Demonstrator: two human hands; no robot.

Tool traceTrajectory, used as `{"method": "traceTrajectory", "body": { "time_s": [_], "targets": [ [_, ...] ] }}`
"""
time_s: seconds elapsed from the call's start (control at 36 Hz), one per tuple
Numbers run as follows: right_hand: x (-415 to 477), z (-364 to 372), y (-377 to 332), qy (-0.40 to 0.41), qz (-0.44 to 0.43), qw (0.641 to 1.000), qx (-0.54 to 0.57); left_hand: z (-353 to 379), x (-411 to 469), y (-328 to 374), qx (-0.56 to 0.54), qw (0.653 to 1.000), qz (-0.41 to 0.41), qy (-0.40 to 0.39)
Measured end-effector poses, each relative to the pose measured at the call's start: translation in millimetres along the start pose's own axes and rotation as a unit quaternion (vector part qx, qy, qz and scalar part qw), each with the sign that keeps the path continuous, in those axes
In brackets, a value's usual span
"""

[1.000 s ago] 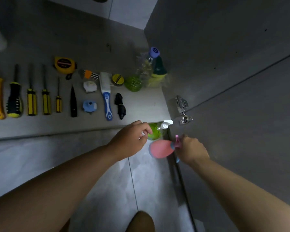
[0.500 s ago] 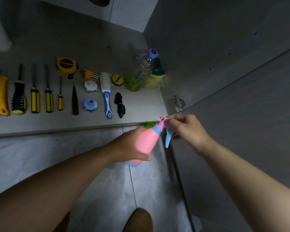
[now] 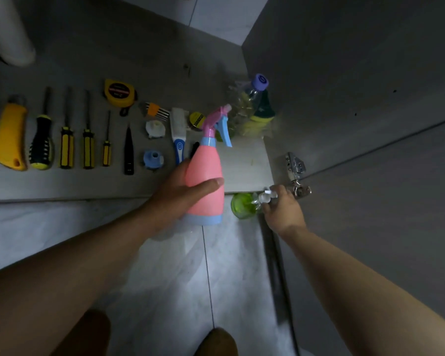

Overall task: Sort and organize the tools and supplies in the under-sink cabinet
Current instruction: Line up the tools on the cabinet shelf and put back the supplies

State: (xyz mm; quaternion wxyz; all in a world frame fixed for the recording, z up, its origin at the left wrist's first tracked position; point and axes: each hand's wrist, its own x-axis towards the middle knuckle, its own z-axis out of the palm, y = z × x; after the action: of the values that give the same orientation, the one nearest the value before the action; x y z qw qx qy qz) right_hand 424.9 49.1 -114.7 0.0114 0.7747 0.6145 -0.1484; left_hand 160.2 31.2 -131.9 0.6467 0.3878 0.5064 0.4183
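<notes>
My left hand (image 3: 180, 194) grips a pink spray bottle (image 3: 206, 181) with a blue base and a pink and blue trigger head, held upright over the front edge of the cabinet floor (image 3: 244, 168). My right hand (image 3: 283, 209) is closed on the white pump top of a green soap bottle (image 3: 243, 205) that sits on the tiled floor just below the cabinet edge. At the cabinet's back right corner stand a clear bottle with a purple cap (image 3: 252, 95) and a green and yellow bottle (image 3: 263, 111).
Tools lie in rows on the cabinet floor: a yellow utility knife (image 3: 9, 137), several screwdrivers (image 3: 67, 145), a tape measure (image 3: 120, 92), hex keys (image 3: 154, 111), a white and blue brush (image 3: 179, 134). The open door with its hinge (image 3: 296, 173) is at right. A white pipe (image 3: 10, 34) stands back left.
My right hand let go of the spray bottle's head and dropped to the green soap bottle's pump. My left hand lifted the pink bottle up and forward over the cabinet edge.
</notes>
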Motion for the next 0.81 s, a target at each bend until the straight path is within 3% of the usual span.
{"method": "traceTrajectory", "body": {
  "time_s": [0.17, 0.28, 0.36, 0.61, 0.81],
  "targets": [
    [-13, 15, -2, 0.083, 0.0, 0.996, -0.017, -5, -1, 1, 0.013, 1.0, 0.006, 0.017],
    [-21, 7, -1, 0.074, -0.018, 0.996, -0.048, -7, -2, 2, 0.014, 0.999, 0.007, 0.033],
    [-27, -11, -7, 0.08, -0.063, 0.993, -0.065, -7, -4, 5, 0.015, 0.999, 0.007, 0.042],
    [-12, -101, -46, 0.193, -0.184, 0.963, -0.031, -5, -10, 13, 0.004, 0.997, 0.011, 0.073],
    [29, -121, -68, 0.195, -0.142, 0.97, -0.028, -16, -14, 15, 0.026, 0.997, 0.018, 0.065]
  ]
}}
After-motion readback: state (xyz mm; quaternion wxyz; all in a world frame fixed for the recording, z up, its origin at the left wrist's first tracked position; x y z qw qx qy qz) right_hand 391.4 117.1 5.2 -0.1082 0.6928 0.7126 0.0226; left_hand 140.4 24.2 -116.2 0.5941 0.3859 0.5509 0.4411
